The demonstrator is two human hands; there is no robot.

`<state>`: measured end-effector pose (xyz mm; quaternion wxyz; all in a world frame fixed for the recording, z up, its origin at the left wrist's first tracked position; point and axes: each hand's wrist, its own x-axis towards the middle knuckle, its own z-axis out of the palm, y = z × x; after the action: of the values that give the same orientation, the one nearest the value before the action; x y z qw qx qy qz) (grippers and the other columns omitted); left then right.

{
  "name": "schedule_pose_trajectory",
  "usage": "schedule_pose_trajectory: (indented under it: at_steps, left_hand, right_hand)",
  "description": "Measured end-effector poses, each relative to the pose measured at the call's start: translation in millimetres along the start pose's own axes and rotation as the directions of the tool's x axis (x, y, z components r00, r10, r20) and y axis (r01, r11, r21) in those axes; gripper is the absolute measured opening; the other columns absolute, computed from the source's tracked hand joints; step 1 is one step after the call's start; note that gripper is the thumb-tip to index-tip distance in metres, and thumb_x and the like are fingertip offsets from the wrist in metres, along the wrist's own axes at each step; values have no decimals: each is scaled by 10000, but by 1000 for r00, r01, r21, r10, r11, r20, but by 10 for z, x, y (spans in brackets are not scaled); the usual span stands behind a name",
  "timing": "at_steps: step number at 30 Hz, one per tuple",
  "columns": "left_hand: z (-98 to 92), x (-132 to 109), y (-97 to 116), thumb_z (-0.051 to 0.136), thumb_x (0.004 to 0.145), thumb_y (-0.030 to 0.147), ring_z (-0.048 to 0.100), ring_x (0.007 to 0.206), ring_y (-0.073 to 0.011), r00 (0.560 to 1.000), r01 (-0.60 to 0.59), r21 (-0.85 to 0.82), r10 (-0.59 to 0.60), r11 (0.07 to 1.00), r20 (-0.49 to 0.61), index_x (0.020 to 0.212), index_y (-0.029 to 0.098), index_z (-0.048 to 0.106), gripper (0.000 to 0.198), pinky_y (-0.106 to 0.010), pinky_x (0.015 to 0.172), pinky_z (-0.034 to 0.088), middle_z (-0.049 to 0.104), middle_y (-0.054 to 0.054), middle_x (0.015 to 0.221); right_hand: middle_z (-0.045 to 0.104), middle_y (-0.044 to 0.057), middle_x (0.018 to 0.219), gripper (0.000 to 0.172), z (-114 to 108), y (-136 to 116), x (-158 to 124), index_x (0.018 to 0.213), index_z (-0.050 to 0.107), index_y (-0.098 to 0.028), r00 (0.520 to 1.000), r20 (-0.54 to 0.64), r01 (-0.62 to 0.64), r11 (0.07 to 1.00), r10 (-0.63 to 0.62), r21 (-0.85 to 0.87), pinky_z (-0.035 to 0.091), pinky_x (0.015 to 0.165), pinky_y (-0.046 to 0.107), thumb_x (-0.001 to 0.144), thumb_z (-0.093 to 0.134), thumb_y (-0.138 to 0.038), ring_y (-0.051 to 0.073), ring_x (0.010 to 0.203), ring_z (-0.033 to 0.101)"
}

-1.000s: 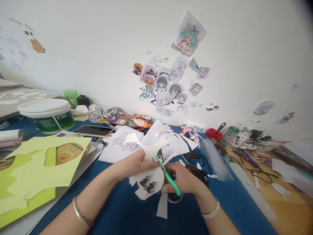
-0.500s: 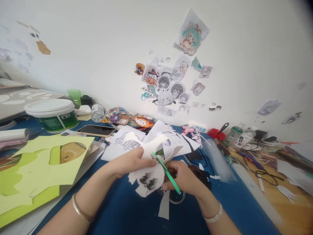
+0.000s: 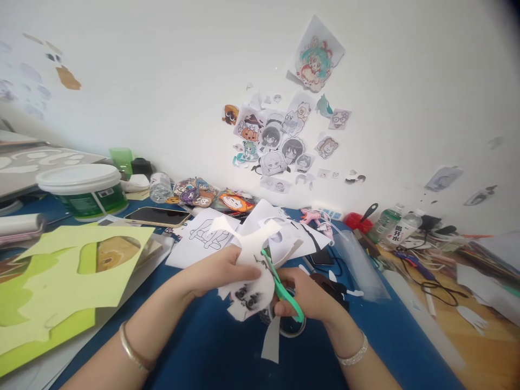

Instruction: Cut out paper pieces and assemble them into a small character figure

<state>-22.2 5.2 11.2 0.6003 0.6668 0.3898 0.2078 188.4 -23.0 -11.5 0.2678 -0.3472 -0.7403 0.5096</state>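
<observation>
Bordering the blue surface (image 3: 227,357): yellow-green paper sheets (image 3: 69,271) cover its left side, wood (image 3: 495,360) shows at the right, and the white wall (image 3: 162,81) rises behind.
Room around the forearms: blue shows between them and beyond the right wrist; past the fingers, a line-drawing sheet (image 3: 209,235) and loose papers (image 3: 300,241) crowd close, with a phone (image 3: 157,216) farther off to the left.
White paper piece (image 3: 249,235): held between the hands above the blue surface; its long axis runs away from the person, two pointed prongs toward the wall, the end with printed dark eyes toward the near side.
Green scissors (image 3: 289,299): at the paper's right edge, slanting, tips up-left toward the wall, handle down-right toward the person; blade gap too small to tell.
Pale strip (image 3: 271,344): hangs below the right fingers.
Left hand (image 3: 223,271): drawn together in a pinch, thumb flat on the paper piece, the fingers beneath hidden.
Right hand (image 3: 303,295): curled around the scissors' handle; how the fingers sit in the loops, I cannot tell.
</observation>
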Motion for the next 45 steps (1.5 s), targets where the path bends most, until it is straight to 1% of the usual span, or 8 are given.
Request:
schedule_pose_trajectory:
  at_steps: [10,17,22,25,31,39,41,45]
  left_hand:
    - [-34,-30,45,605,676,415,489,532,-101,999,-32,1,32,999,-15,707,174,616,243,-187,473,366,576,31,624]
    - [19,-20,21,586,670,427,463,498,-104,999,18,75,-22,997,47,680,162,605,266,-201,453,365,539,28,580]
    - [0,-22,24,595,672,426,493,516,-106,1000,19,27,-19,999,15,706,166,613,262,-195,462,381,574,27,608]
    - [-11,-28,21,599,672,432,514,532,-117,1000,16,14,-16,1000,-6,734,161,611,278,-196,457,379,591,16,628]
    - [0,-24,-14,597,677,404,456,489,-100,1000,7,45,-8,999,18,724,150,604,258,-197,436,333,523,33,563]
    - [-30,-3,-17,604,696,360,485,503,-101,992,-52,-41,56,998,109,718,156,605,205,-193,451,348,549,25,583]
    - [-33,-6,-21,606,694,351,477,498,-97,990,-59,-45,64,997,127,724,155,609,198,-190,453,356,546,28,581]
    - [-27,-6,-58,616,683,365,431,466,-80,994,-69,11,68,998,87,649,152,584,218,-171,421,324,494,46,527]
  right_hand:
    - [556,15,615,517,52,52,14,721,613,-117,995,-71,-64,995,69,76,423,501,243,531,717,-587,159,587,526]
    - [533,-5,638,506,36,-5,16,734,629,-122,999,-26,-32,999,31,-31,412,556,243,536,719,-580,140,614,467]
    - [583,35,721,574,116,47,38,844,644,-115,996,-88,-13,991,24,131,436,550,261,521,726,-584,169,652,504]
    - [568,29,698,568,164,76,52,861,643,-105,992,-117,-12,977,38,214,433,542,261,522,747,-550,156,627,489]
    - [578,40,743,583,148,21,42,909,637,-116,998,-56,21,980,-10,196,444,590,281,553,719,-570,184,698,503]
    - [514,4,633,554,188,23,46,768,634,-102,997,-77,13,961,8,277,402,521,244,495,748,-570,135,587,453]
    - [520,11,653,578,192,5,41,810,633,-104,998,-67,8,966,10,260,412,534,252,504,735,-585,141,603,458]
    - [538,26,708,637,179,-48,28,931,634,-123,998,-58,13,983,-2,182,420,572,268,530,702,-613,164,667,459]
